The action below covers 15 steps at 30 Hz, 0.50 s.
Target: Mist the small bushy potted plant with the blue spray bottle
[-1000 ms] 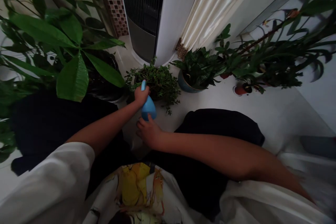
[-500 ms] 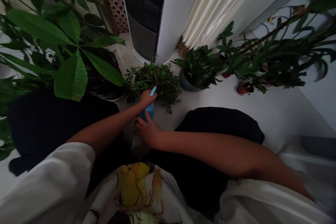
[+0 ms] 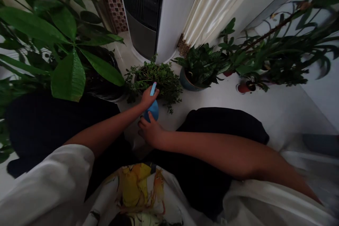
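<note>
A blue spray bottle (image 3: 153,110) with a light-blue head is held between my two hands, just in front of a bushy small-leaved plant (image 3: 156,76). My left hand (image 3: 148,97) wraps round the neck under the spray head, which points at the plant's leaves. Lower down, my right hand (image 3: 151,132) grips the bottle's body, its thumb lying along the near side. The bottom of the bottle is hidden behind the right hand.
A large broad-leaved plant (image 3: 69,72) stands close on the left. Ahead rises a tall floor-standing appliance (image 3: 144,7), beside a cream curtain (image 3: 200,10). Rightward are a plant in a blue-green pot (image 3: 189,82) and a small red pot (image 3: 245,87). My knees flank the bottle.
The spray bottle has tilted slightly and shifted a little to the right, with both hands still on it. The whole view has moved slightly.
</note>
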Motion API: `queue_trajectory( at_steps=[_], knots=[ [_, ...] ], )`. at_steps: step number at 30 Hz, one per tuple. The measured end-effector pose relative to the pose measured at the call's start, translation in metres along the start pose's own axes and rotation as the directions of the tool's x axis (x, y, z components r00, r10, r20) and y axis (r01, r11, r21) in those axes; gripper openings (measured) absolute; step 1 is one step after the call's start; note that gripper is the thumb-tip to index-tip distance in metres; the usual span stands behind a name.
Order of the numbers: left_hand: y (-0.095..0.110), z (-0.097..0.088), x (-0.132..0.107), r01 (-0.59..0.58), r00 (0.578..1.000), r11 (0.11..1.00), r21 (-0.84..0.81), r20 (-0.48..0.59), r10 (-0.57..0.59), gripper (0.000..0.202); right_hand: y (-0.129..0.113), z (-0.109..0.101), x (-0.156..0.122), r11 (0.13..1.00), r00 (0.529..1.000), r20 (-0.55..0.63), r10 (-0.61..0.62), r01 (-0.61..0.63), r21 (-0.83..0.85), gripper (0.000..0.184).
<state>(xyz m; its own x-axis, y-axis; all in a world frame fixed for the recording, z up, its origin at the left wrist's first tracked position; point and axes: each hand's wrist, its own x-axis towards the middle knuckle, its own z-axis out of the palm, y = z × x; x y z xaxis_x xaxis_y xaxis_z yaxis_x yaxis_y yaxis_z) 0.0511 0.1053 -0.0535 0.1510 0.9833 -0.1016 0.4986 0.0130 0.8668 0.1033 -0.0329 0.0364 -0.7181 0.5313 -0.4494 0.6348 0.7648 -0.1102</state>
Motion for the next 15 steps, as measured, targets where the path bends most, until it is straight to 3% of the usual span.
queue_trajectory(
  at_steps=[2,5,7,11,13,15],
  knots=[
    [-0.003,0.000,0.000,-0.015,1.000,1.000,0.013,-0.013,0.015,0.022,0.000,-0.001,0.000,1.000,1.000,0.015,-0.004,0.004,-0.025,0.034],
    [-0.007,-0.001,0.002,0.086,0.996,0.994,0.067,-0.007,-0.085,0.030,0.000,0.000,-0.001,0.999,1.000,0.014,-0.006,0.007,-0.036,0.033],
    [-0.009,-0.002,0.003,0.084,0.996,0.996,0.042,0.027,-0.085,0.028,0.001,0.003,-0.001,0.999,1.000,0.001,-0.003,0.003,-0.040,0.033],
    [-0.007,0.004,-0.001,-0.052,0.972,0.999,-0.005,0.231,0.051,0.021,0.001,0.016,0.002,0.999,0.996,-0.093,0.003,-0.007,-0.043,0.028],
    [-0.006,0.008,-0.005,-0.021,0.943,0.997,0.070,0.332,-0.004,0.023,0.000,0.024,0.004,0.999,0.989,-0.145,0.009,-0.015,-0.040,0.025],
    [-0.006,0.011,-0.008,0.013,0.941,0.989,0.149,0.333,-0.062,0.027,0.000,0.029,0.006,0.999,0.987,-0.161,0.014,-0.021,-0.045,0.023]
  ],
)
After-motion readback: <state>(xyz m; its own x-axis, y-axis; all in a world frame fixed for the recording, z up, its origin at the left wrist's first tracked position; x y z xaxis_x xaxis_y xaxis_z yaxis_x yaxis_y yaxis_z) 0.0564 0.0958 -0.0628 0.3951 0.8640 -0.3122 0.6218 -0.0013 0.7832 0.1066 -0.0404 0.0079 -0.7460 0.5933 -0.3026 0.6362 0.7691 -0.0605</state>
